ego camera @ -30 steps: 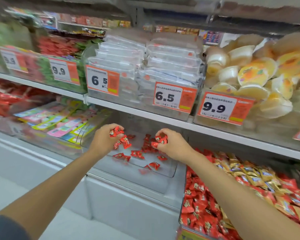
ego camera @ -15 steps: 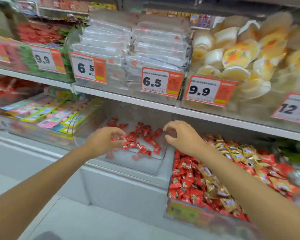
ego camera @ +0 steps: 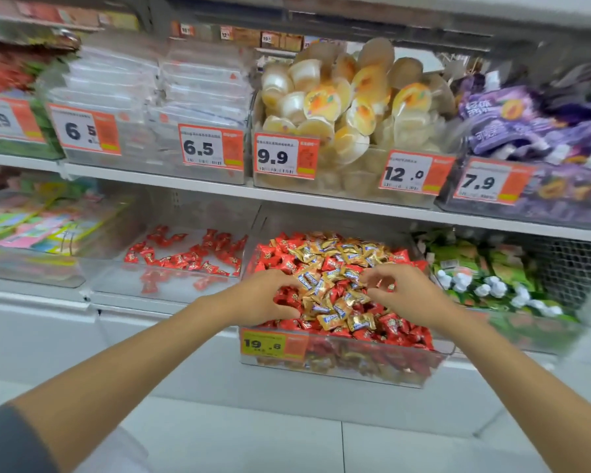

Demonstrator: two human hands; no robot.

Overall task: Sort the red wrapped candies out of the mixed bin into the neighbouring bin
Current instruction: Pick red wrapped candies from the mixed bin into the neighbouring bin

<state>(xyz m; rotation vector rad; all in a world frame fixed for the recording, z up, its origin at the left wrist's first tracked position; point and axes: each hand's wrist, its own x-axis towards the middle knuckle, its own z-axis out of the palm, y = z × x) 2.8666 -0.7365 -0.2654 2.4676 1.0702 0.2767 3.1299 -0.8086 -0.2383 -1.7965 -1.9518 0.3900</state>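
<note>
The mixed bin (ego camera: pixel 355 365) is a clear tub heaped with red candies (ego camera: pixel 394 324) and gold candies (ego camera: pixel 325 254), and carries a 19.8 price tag. Both of my hands are over its front half. My left hand (ego camera: pixel 258 298) has its fingers curled down into the red candies at the pile's left side and grips some. My right hand (ego camera: pixel 401 295) hovers over the pile with fingers bent, its thumb and forefinger apart above the wrappers. The neighbouring bin (ego camera: pixel 171 290) to the left holds only a thin scatter of red sorted candies (ego camera: pixel 188 257).
Left of the neighbouring bin lies a tub of pastel flat packs (ego camera: pixel 38 227). A tub of green packets (ego camera: pixel 485 278) sits right of the mixed bin. The upper shelf (ego camera: pixel 321 196) overhangs the bins, carrying jelly cups (ego camera: pixel 348 100) and price tags.
Both hands let go of red candies over the neighbouring bin, then moved right to the mixed bin. My view swung right with them.
</note>
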